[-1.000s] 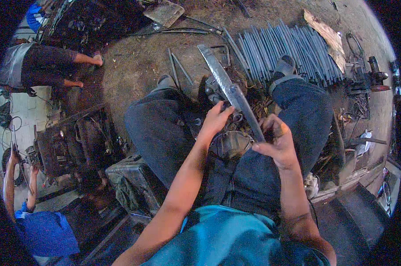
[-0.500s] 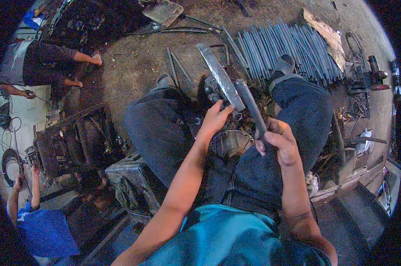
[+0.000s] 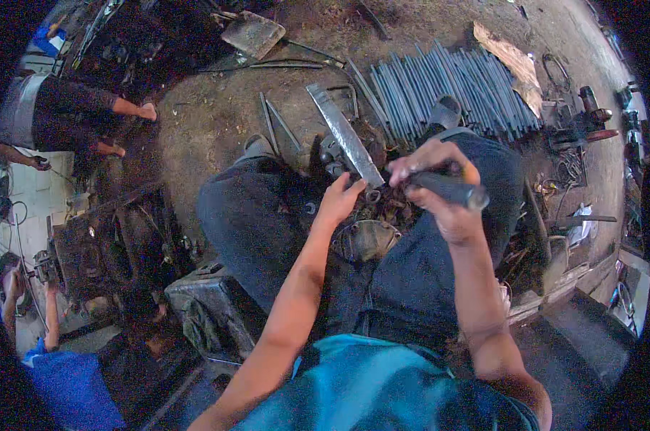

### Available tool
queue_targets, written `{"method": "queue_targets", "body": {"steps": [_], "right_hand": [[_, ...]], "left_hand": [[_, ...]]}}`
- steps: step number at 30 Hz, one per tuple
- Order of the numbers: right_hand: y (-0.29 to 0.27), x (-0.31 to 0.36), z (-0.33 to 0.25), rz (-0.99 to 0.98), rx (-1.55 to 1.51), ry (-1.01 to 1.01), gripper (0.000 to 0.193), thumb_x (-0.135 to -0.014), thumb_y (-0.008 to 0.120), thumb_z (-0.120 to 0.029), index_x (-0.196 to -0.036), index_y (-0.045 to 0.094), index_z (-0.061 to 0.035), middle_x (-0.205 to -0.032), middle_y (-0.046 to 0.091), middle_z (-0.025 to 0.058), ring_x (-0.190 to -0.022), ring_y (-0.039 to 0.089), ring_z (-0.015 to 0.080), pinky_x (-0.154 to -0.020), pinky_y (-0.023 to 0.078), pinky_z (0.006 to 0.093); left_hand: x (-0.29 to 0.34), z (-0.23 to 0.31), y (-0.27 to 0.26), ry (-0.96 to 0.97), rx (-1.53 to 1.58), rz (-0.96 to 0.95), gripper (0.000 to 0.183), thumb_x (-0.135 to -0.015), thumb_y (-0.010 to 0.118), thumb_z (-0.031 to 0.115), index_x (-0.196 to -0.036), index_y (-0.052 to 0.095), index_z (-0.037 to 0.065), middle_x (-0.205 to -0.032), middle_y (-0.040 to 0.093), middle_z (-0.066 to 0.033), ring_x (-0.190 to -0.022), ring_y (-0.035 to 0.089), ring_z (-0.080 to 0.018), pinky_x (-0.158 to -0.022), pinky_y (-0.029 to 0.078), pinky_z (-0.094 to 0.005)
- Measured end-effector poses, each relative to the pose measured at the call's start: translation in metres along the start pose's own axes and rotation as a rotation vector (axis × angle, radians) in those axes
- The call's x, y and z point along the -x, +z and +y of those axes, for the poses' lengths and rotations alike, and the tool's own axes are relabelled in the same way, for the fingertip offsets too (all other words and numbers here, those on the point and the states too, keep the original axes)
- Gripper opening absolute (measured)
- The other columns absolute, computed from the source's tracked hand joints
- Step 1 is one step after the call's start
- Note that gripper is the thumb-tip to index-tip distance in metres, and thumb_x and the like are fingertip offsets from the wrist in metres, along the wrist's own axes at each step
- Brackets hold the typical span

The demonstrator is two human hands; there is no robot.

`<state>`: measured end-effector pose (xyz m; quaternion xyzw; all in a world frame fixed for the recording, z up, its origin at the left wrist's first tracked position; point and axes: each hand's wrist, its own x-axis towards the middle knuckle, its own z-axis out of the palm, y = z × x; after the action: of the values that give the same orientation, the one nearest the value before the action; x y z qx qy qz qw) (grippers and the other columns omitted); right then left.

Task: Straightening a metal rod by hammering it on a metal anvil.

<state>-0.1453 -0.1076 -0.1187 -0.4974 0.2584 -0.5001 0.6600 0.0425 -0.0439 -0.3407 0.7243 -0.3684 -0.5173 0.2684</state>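
Note:
A flat, shiny, hammered-looking metal blade [image 3: 345, 135] slants away from me between my knees. My left hand [image 3: 337, 201] pinches its near end with thumb and fingers. To the right, just beside that end, my right hand [image 3: 443, 190] is wrapped round a dark round metal bar [image 3: 454, 189]. The bar's blunt end points right, and motion blurs both hand and bar. Beneath the blade sits a dark clamp-like metal block [image 3: 332, 152], partly covered. A round greasy metal housing [image 3: 367, 238] lies nearer to me, between my thighs.
Many thin grey metal rods [image 3: 447, 90] lie in a row beyond my right foot. A shovel [image 3: 253, 34] rests on the dirt floor at the far left. A grinder-like machine [image 3: 587, 126] stands at right. Two other people work at left, one in a blue shirt [image 3: 73, 384].
My right hand has risen and turned, swinging the bar's end from pointing away to pointing right. The blade stays in my left hand. The whole view has shifted slightly.

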Motion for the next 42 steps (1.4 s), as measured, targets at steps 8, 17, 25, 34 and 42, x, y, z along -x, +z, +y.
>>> {"method": "queue_targets", "body": {"steps": [8, 17, 25, 34, 42], "right_hand": [[-0.011, 0.013, 0.036, -0.019, 0.151, 0.009, 0.026, -0.073, 0.071, 0.007, -0.089, 0.054, -0.0036, -0.087, 0.058, 0.0067, -0.085, 0.062, 0.019, -0.088, 0.046, 0.0366], [-0.015, 0.014, 0.035, -0.026, -0.048, 0.046, 0.027, -0.073, 0.073, 0.006, -0.087, 0.053, -0.0047, -0.088, 0.059, 0.0046, -0.087, 0.06, 0.0154, -0.081, 0.048, 0.0296], [-0.035, 0.013, 0.029, 0.114, -0.095, 0.086, 0.023, -0.08, 0.07, -0.006, -0.096, 0.053, -0.0053, -0.086, 0.056, 0.0075, -0.078, 0.06, 0.0216, -0.094, 0.045, 0.0505], [-0.096, 0.005, 0.023, 0.436, -0.707, 0.02, 0.016, -0.096, 0.053, -0.015, -0.103, 0.053, -0.0008, -0.085, 0.047, 0.0044, -0.075, 0.048, 0.0169, -0.092, 0.045, 0.0444], [-0.097, -0.003, 0.025, 0.774, -0.721, 0.14, 0.022, -0.099, 0.046, -0.017, -0.087, 0.049, 0.0014, -0.077, 0.049, 0.0056, -0.069, 0.052, 0.0178, -0.09, 0.05, 0.0408]], "left_hand": [[0.027, 0.046, -0.019, 0.001, 0.076, -0.141, 0.061, -0.088, 0.06, 0.027, -0.133, 0.042, -0.009, -0.129, 0.054, -0.0154, -0.117, 0.052, -0.0223, -0.1, 0.039, -0.0323], [0.02, 0.013, 0.01, -0.159, 0.494, -0.23, 0.048, -0.085, 0.059, 0.03, -0.124, 0.055, 0.003, -0.112, 0.063, -0.0105, -0.1, 0.059, -0.0212, -0.091, 0.045, -0.0346], [0.051, 0.073, -0.001, -0.644, 0.923, -0.469, 0.048, -0.081, 0.049, 0.037, -0.114, 0.061, 0.004, -0.102, 0.067, -0.0127, -0.091, 0.063, -0.029, -0.085, 0.049, -0.0402], [0.022, 0.036, -0.004, -0.437, 0.953, -0.074, 0.021, -0.081, 0.059, 0.027, -0.09, 0.058, 0.008, -0.081, 0.063, -0.007, -0.071, 0.06, -0.0236, -0.065, 0.049, -0.0362], [0.02, 0.031, -0.017, -0.346, 0.913, 0.006, 0.02, -0.081, 0.061, 0.028, -0.091, 0.055, 0.011, -0.083, 0.059, -0.0049, -0.074, 0.058, -0.0209, -0.058, 0.047, -0.0363]]}}
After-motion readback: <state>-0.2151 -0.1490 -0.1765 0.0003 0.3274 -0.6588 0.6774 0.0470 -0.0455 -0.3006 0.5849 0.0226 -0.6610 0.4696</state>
